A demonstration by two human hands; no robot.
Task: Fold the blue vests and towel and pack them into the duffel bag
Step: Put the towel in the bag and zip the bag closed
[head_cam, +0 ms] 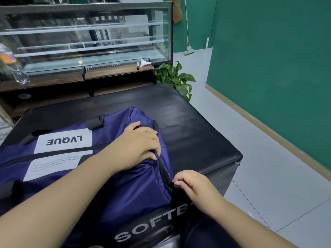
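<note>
Left hand (138,146) grips the bag (111,176) fabric beside the zip (163,170), steadying it; right hand (192,184) pinches the puller.

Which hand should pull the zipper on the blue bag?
The right hand: its fingers already pinch at the zipper. The left hand is busy gripping the duffel bag fabric beside it.

Smooth cloth duffel bag (114,185); glossy black table (197,133)
</note>
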